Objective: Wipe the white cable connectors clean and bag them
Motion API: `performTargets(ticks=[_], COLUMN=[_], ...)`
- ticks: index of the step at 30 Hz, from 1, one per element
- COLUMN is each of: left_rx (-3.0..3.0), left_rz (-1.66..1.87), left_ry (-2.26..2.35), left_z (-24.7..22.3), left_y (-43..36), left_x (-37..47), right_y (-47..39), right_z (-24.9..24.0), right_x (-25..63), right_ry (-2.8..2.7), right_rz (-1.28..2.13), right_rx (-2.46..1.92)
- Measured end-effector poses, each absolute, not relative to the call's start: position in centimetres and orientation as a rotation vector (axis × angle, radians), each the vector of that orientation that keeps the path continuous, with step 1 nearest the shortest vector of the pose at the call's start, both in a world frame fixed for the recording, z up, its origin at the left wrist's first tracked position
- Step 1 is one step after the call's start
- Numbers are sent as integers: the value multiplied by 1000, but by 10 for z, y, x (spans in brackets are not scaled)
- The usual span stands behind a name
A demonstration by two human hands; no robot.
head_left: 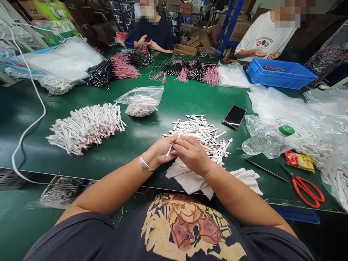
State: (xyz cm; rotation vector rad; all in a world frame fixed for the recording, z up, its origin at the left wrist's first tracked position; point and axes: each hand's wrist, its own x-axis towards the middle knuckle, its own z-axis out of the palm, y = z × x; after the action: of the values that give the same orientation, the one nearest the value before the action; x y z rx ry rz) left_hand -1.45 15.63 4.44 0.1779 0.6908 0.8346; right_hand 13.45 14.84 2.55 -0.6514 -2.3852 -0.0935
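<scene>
A short white cable with a small connector end (169,149) lies across the fingers of both hands. My left hand (160,149), with a bracelet at the wrist, is closed round it, its end pointing down toward me. From the other side, my right hand (191,153) pinches the same cable, its fingertips meeting those of the left hand. Just beyond the hands spreads a loose pile of similar white cables (199,127). Under my right hand and forearm is a white cloth (187,179). A larger, neater heap of white cables (87,127) lies to the left.
A clear bag of white pieces (143,105) and a phone (234,116) lie farther back. At right are tweezers (268,170), red-handled scissors (307,190), a plastic bottle (268,143) and a blue bin (281,74). Two people sit across the green table (141,141).
</scene>
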Motion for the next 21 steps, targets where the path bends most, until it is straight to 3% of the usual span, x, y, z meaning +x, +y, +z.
performTargets(ticks=[5,17,21], left_rx=[137,152,291], left_rz=[871,926,993], left_ry=[671,662,663], left_z=[52,45,35], left_y=[158,150,148], left_x=[-10,-2,-2], right_y=[144,134,131], right_z=[28,25,33], right_x=[135,129,127], right_ry=[-2236,-2365,-2124], right_rz=[38,-191,87], right_rx=[-623,-651,-718])
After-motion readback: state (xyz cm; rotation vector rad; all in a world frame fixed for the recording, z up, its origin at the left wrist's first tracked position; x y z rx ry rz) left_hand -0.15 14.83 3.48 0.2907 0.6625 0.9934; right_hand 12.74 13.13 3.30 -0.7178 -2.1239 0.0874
